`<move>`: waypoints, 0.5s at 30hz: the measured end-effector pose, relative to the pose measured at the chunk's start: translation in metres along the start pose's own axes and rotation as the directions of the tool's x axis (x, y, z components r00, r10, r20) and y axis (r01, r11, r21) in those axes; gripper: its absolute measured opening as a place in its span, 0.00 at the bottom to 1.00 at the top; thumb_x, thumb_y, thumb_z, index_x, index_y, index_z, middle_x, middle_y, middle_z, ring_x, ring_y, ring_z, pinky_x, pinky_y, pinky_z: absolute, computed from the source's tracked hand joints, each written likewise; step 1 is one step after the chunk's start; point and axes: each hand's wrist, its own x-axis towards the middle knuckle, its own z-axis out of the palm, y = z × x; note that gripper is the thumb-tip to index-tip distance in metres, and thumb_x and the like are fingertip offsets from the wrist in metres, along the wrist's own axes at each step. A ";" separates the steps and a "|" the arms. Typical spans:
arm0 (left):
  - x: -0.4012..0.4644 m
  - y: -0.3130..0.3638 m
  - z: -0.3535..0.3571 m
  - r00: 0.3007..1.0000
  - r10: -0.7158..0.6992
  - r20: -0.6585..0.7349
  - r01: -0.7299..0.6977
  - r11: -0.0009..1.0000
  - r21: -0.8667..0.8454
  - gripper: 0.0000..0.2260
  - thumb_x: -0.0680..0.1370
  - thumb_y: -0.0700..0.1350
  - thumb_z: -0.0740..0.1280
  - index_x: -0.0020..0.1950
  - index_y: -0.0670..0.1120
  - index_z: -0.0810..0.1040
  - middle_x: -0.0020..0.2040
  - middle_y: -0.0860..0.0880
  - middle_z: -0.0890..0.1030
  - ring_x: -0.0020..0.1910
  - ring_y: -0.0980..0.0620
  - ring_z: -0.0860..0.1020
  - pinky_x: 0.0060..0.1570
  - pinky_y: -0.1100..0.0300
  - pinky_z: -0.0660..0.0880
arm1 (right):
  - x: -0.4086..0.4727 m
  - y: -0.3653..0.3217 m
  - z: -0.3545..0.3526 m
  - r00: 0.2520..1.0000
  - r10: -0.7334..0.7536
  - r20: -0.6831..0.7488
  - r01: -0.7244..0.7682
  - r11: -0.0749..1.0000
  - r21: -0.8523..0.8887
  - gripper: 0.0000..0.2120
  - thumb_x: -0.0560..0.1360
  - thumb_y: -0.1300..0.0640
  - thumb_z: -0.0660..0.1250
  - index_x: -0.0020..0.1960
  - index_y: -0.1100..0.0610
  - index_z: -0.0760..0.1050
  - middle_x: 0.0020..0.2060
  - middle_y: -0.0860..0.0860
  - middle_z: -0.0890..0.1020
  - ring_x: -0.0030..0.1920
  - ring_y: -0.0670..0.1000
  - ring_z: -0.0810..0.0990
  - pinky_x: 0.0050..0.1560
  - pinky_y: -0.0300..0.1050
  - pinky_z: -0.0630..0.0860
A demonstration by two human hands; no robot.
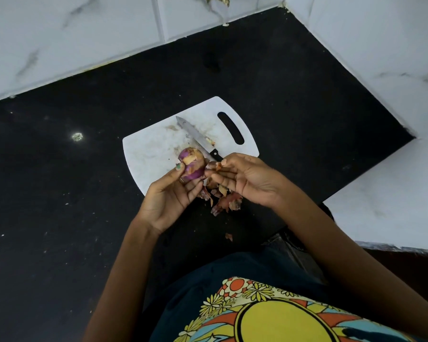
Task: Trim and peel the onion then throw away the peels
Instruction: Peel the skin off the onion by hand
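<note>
My left hand [169, 193] grips a purple onion [192, 164] just above the near edge of the white cutting board [153, 149]; patches of tan skin still cling to it. My right hand [247, 180] is right beside the onion and pinches a strip of peel [214, 166] between thumb and fingers. A pile of brown peels [224, 196] lies under my hands at the board's near edge. One small peel [229, 236] lies on the counter closer to me. A black-handled knife [198, 138] rests on the board beyond the onion.
The board lies on a black stone counter [59, 193] bounded by white marble-tiled walls [84, 33] at the back and right. A small pale speck [77, 136] sits on the counter to the left.
</note>
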 end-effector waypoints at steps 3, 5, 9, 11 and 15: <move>-0.003 0.001 0.000 1.000 -0.008 0.029 0.010 0.997 -0.075 0.26 0.64 0.48 0.78 0.59 0.44 0.78 0.58 0.43 0.81 0.50 0.50 0.82 0.46 0.61 0.80 | 0.000 -0.002 -0.008 0.997 -0.028 -0.066 0.032 0.998 0.061 0.06 0.76 0.69 0.61 0.40 0.64 0.72 0.34 0.57 0.83 0.36 0.53 0.85 0.39 0.40 0.82; -0.003 0.002 -0.004 1.000 -0.019 0.002 0.019 0.998 -0.059 0.28 0.63 0.47 0.79 0.61 0.44 0.77 0.60 0.42 0.79 0.52 0.49 0.81 0.45 0.61 0.80 | 0.001 0.000 -0.015 0.982 -0.142 -0.128 0.114 0.973 -0.203 0.03 0.75 0.68 0.65 0.43 0.63 0.73 0.34 0.56 0.82 0.34 0.52 0.83 0.37 0.40 0.81; -0.001 0.000 -0.008 0.999 -0.019 -0.035 0.018 1.000 -0.013 0.26 0.60 0.45 0.81 0.57 0.44 0.82 0.62 0.42 0.77 0.60 0.46 0.76 0.45 0.62 0.80 | 0.002 0.011 -0.023 0.926 -0.369 -0.080 0.172 0.599 -0.782 0.03 0.75 0.65 0.66 0.47 0.61 0.78 0.43 0.55 0.83 0.37 0.51 0.82 0.37 0.42 0.80; 0.001 -0.001 -0.006 1.000 -0.009 -0.030 0.009 1.000 0.003 0.24 0.59 0.46 0.81 0.54 0.45 0.84 0.57 0.44 0.81 0.56 0.48 0.80 0.46 0.63 0.80 | 0.002 0.014 -0.021 0.911 -0.411 -0.026 0.157 0.405 -0.901 0.10 0.77 0.65 0.61 0.52 0.58 0.80 0.50 0.52 0.83 0.43 0.51 0.82 0.45 0.44 0.81; 0.003 -0.004 -0.004 0.999 -0.003 -0.040 0.005 0.999 0.053 0.29 0.58 0.48 0.82 0.56 0.42 0.81 0.51 0.46 0.83 0.50 0.51 0.82 0.47 0.62 0.80 | -0.007 0.011 -0.005 0.889 -0.450 0.081 0.271 0.376 -0.886 0.14 0.75 0.62 0.65 0.60 0.55 0.77 0.51 0.50 0.81 0.47 0.44 0.80 0.47 0.36 0.79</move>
